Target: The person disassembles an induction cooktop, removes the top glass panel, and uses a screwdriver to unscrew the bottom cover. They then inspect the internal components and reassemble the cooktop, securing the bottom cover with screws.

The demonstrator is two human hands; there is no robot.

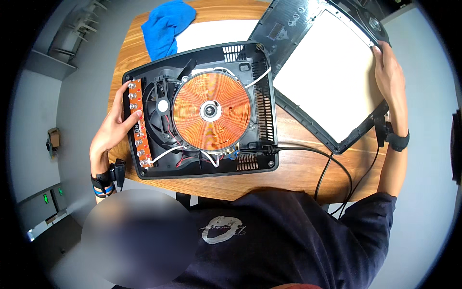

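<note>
The left hand (114, 126) grips the black plastic housing (207, 174) left on the wooden tabletop (298, 168), thumb over its orange strip circuit board (140, 131); the right hand (391, 77) grasps the black-framed white panel (322, 77) at right. Gripping only the rim should spare the board.

Base hsg (207, 173) is blk plastic, mostly matt, w/ slotted vents. Coil (192, 127) looks like copper-clr metal wire, glossy, finely ridged. LED bd (139, 136): orange, smooth, shiny. Cover (304, 118) has blk plastic frame; its pale panel (327, 72) looks smooth, matt. Table (202, 190): wood-grain, semi-gloss. Rag (166, 24): blue cloth, matt, rumpled.
</note>
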